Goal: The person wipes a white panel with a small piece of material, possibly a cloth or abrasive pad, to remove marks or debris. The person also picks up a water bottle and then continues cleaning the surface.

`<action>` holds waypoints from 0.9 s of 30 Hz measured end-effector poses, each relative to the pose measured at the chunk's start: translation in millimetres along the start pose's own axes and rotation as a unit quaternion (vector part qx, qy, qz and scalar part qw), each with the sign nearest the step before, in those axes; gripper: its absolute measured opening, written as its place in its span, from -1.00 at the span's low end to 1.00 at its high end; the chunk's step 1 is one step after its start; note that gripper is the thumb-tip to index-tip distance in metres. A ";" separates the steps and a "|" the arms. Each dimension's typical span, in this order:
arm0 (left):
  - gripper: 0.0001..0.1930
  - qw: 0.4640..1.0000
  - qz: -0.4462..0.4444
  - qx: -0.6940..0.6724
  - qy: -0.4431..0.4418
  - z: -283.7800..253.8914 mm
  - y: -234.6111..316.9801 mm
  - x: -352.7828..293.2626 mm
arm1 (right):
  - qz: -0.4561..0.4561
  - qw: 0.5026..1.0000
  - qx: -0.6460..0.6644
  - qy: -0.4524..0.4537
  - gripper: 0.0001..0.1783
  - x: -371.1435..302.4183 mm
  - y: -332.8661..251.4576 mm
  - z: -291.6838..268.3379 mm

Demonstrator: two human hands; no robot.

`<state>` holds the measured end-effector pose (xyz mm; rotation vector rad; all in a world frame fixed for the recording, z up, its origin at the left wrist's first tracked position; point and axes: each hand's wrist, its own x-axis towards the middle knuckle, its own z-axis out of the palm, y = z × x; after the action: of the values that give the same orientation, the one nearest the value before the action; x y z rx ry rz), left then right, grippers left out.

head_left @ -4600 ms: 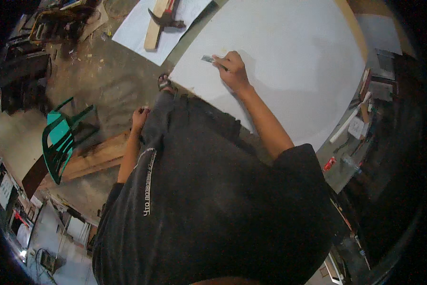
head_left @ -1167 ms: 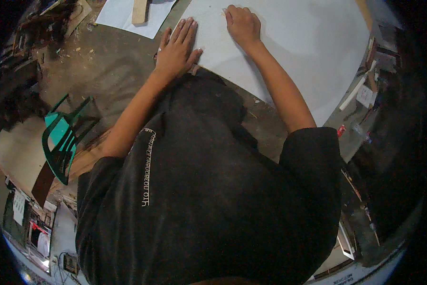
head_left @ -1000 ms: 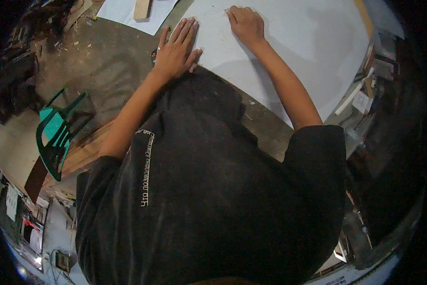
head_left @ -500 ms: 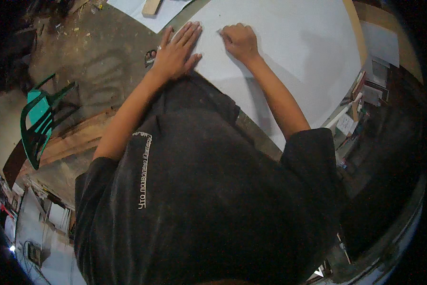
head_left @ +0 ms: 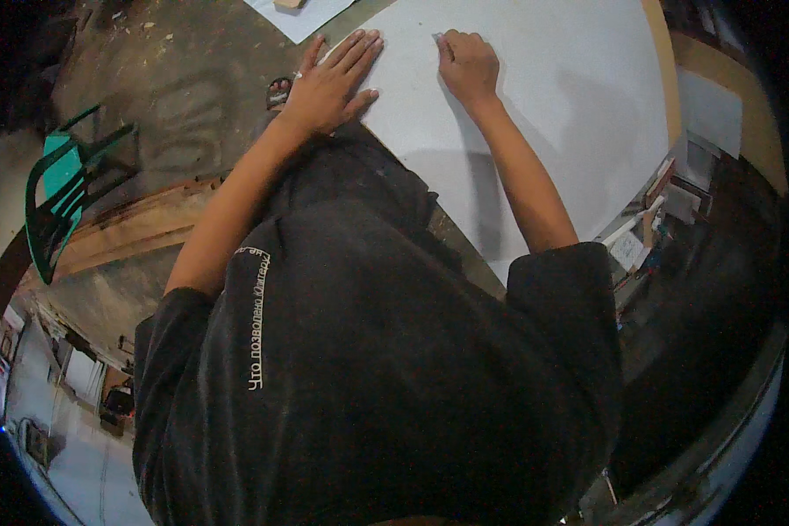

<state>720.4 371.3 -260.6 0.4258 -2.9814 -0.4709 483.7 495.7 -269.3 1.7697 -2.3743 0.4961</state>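
Note:
A large white board spreads out in front of me, its surface smooth and pale. My left hand lies flat at its left edge, fingers stretched and thumb apart, holding nothing that I can see. Further right, above the board's surface or resting on it, is my right hand, closed in a pinch. A small pale tip pokes out by its thumb; what it belongs to is too small and blurred to name. The right forearm casts a shadow on the board.
A green chair stands on the floor at the left, near wooden planks. A white sheet with a small wooden block is at the top. Boards and scraps crowd the right side.
My right hand has moved right and slightly away over the board, still closed. The left hand stays flat at the edge. The whole view has shifted a little.

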 end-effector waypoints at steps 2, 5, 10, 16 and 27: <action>-0.31 1.000 -0.003 -0.008 0.010 -1.3 0.3 -1.0 | -0.015 1.000 0.008 -0.016 -0.90 5.2 0.3 -1.8; -0.32 1.000 -0.011 -0.003 0.003 -1.5 0.2 -0.8 | -0.036 0.999 0.022 -0.033 -0.89 5.9 -0.2 -5.3; -0.32 1.000 -0.009 -0.014 0.017 0.9 0.8 -0.7 | 0.007 0.999 -0.029 -0.025 -0.87 16.7 6.2 -1.3; -0.32 1.000 -0.014 -0.022 0.017 -0.2 0.6 0.3 | -0.063 0.998 -0.013 -0.021 -0.86 13.7 14.8 -5.0; -0.32 0.999 -0.009 -0.024 0.033 -0.4 -0.7 -0.3 | -0.100 0.994 0.028 -0.014 -0.90 19.1 7.9 -6.4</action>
<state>720.9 370.7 -260.5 0.4543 -2.8986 -0.5188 470.0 482.6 -259.0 2.0237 -2.1881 0.5187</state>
